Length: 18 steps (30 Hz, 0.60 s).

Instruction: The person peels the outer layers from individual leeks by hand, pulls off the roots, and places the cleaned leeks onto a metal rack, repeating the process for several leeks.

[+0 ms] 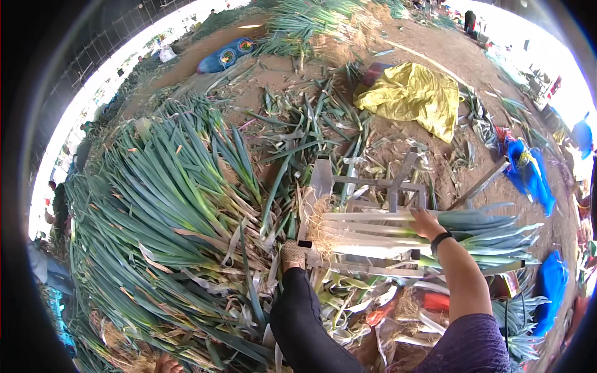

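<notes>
A bundle of leeks (373, 231) lies across a metal frame (398, 194), roots to the left and green leaves to the right. My right hand (425, 224) comes over the leeks from the right, its fingers curled onto the pale stems near where the green starts. A dark band circles that wrist. At the lower left edge only a small part of my left hand (166, 364) shows, low beside a big pile of leeks (168, 205). The picture's edge cuts it off, so its grip cannot be made out.
My shod foot (293, 253) stands between pile and frame. Beyond the frame lie loose leaves and a yellow sack (413, 96). More leeks (317, 28) are heaped at the far side. Blue bags (528, 174) lie to the right. Trimmings and red material (436, 302) lie nearer me.
</notes>
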Motion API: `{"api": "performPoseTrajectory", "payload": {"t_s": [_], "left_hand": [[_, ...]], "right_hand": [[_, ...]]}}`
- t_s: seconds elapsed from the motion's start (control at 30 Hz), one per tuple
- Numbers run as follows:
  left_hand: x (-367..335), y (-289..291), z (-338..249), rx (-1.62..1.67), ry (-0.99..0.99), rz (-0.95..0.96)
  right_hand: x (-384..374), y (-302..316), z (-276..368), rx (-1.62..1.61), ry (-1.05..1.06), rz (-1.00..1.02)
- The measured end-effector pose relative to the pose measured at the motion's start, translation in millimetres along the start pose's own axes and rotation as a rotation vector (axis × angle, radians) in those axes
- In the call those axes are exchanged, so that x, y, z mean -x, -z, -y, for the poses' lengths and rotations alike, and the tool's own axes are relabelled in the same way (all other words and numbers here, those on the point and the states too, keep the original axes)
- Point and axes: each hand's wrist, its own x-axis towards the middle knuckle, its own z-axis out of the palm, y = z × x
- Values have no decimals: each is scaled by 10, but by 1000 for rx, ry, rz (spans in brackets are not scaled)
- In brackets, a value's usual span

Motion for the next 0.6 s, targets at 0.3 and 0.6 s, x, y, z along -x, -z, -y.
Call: {"api": "performPoseTrajectory", "payload": {"t_s": [0.3, 0.6], "left_hand": [[-119, 41, 137, 71, -2, 58], [-74, 28, 168, 113, -25, 82]], "right_hand": [[792, 83, 138, 39, 211, 82], [1307, 1855, 312, -146, 181, -148]]}}
